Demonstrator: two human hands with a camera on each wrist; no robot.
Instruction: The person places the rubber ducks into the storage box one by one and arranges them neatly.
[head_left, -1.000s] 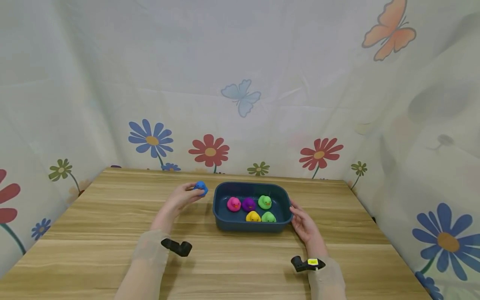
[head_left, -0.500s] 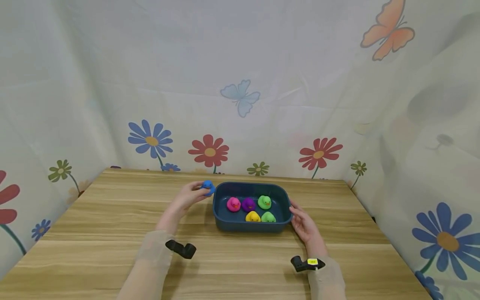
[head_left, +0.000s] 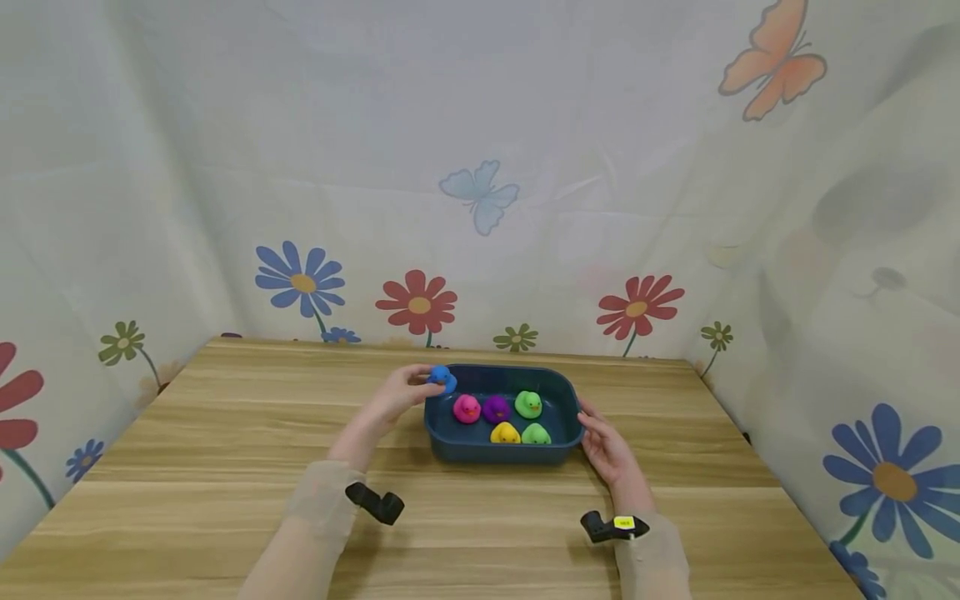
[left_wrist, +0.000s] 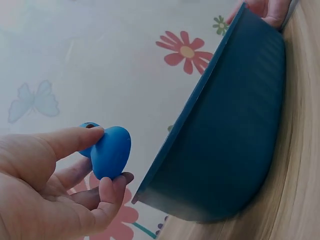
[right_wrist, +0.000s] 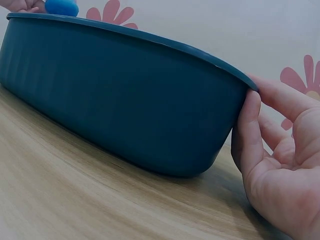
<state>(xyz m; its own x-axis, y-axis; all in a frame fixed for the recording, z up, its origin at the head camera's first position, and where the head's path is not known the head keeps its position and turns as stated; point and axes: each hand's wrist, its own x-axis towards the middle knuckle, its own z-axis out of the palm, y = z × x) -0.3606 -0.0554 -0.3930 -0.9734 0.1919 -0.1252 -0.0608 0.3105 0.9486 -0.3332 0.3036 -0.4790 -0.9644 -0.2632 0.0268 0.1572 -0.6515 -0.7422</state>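
Note:
In the head view my left hand (head_left: 397,398) pinches a blue toy duck (head_left: 442,379) between thumb and fingers, over the left end of a dark blue rectangular tub (head_left: 495,454). The left wrist view shows this duck (left_wrist: 112,152) above the rim level, apart from the tub wall (left_wrist: 215,130). My right hand (head_left: 611,450) holds the tub's right end, thumb and fingertips at the rim. Inside the tub sit a pink duck (head_left: 467,408), a purple duck (head_left: 497,409), a yellow duck (head_left: 506,433) and two green ducks (head_left: 528,405), the front ones partly hidden by the near wall.
The tub stands on a wood-grain table (head_left: 465,533). Behind and beside the table hangs a pale cloth (head_left: 360,125) printed with flowers and butterflies. Each wrist wears a small black camera (head_left: 375,503).
My left hand has carried the blue duck rightward, from beside the tub to over its left rim. The right hand and the tub have stayed in place.

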